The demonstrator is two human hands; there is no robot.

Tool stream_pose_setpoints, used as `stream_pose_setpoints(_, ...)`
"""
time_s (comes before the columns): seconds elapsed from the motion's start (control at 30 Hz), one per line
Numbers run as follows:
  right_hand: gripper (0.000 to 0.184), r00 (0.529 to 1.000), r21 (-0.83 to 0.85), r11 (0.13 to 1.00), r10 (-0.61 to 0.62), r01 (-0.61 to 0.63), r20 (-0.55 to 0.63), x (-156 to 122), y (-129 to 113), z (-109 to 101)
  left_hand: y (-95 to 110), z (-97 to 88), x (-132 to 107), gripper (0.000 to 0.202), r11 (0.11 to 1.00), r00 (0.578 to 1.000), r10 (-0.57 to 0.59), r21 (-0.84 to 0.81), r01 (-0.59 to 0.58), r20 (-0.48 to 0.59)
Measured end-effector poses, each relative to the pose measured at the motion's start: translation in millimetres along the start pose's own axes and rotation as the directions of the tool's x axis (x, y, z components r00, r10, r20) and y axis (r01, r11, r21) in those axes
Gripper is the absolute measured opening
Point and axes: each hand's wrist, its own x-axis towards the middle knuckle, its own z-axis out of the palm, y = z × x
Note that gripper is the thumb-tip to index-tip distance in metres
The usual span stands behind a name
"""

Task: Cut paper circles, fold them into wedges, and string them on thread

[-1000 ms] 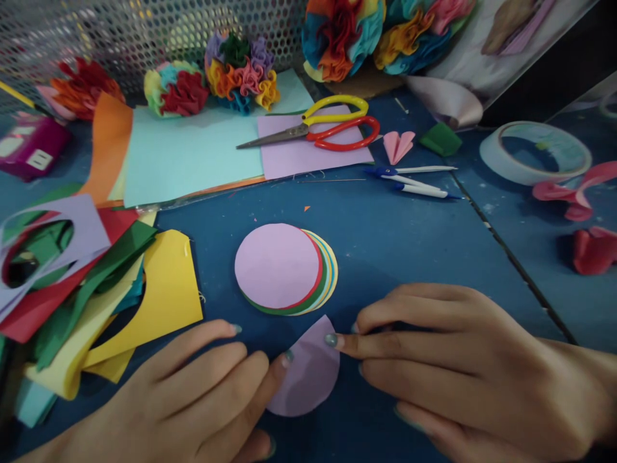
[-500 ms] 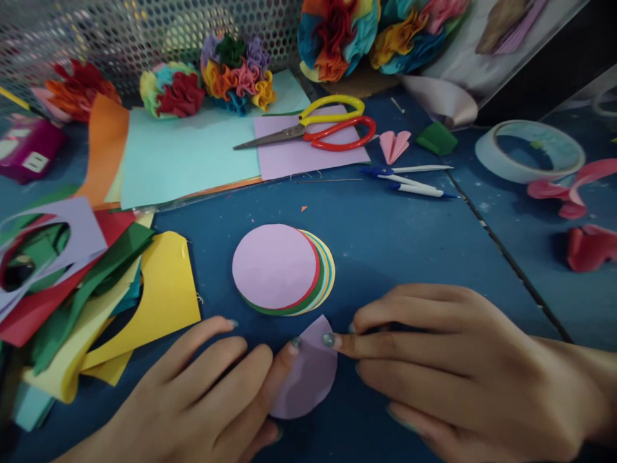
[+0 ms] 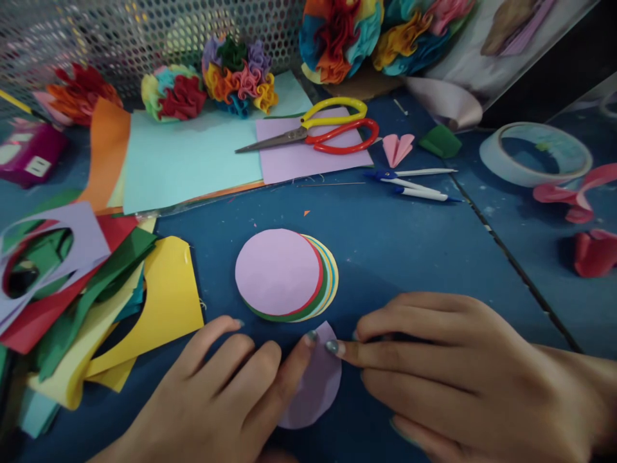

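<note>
A folded lilac paper half-circle (image 3: 315, 386) lies on the blue table near the front edge. My left hand (image 3: 216, 399) lies flat beside it, one finger pressing along its folded edge up to the top corner. My right hand (image 3: 453, 373) rests on the table to its right, fingers stretched out, one fingertip holding down that same top corner. Just behind them sits a stack of paper circles (image 3: 284, 273) with a lilac one on top and red, green, yellow and blue edges showing.
Cut paper scraps (image 3: 87, 289) are heaped at the left. Sheets of coloured paper (image 3: 193, 154) with scissors (image 3: 328, 128) lie further back, with paper flowers (image 3: 236, 74) along a mesh wall. A compass (image 3: 409, 180), a tape roll (image 3: 535, 151) and red pieces (image 3: 595, 251) lie at the right.
My left finger has slid up along the fold toward the top corner, close to my right fingertip. The right hand has stayed in place.
</note>
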Motion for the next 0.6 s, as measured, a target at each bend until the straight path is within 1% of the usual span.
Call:
stream_pose_setpoints(0.07,0.026,1.000,0.008,1.000,0.010,-0.010,-0.012,0,-1,1,1,0.4,1,0.051,1.000,0.999,0.010,0.005,-0.010,0.031)
stream_pose_setpoints(0.1,0.026,1.000,0.007,1.000,0.017,-0.017,-0.016,-1,-1,1,1,1.0,1,0.053,1.000,0.999,0.015,0.002,-0.015,0.029)
stream_pose_setpoints(0.23,0.025,0.999,0.010,0.999,0.042,-0.041,-0.016,-3,-3,3,3,4.6,6,0.056,1.000,1.000,0.010,-0.001,-0.010,-0.024)
stream_pose_setpoints(0.33,0.024,0.999,0.022,0.999,0.033,-0.032,-0.017,-4,-3,4,5,5.7,10,0.056,1.000,1.000,0.006,0.007,-0.006,0.009)
stream_pose_setpoints(0.47,0.022,1.000,0.008,1.000,0.016,-0.016,-0.020,-4,-1,5,8,5.5,15,0.059,1.000,1.000,-0.020,-0.002,0.020,0.012)
stream_pose_setpoints(0.6,0.022,1.000,-0.019,0.999,-0.027,0.027,0.015,-5,1,1,5,4.3,16,0.059,1.000,1.000,-0.011,-0.022,0.012,0.020)
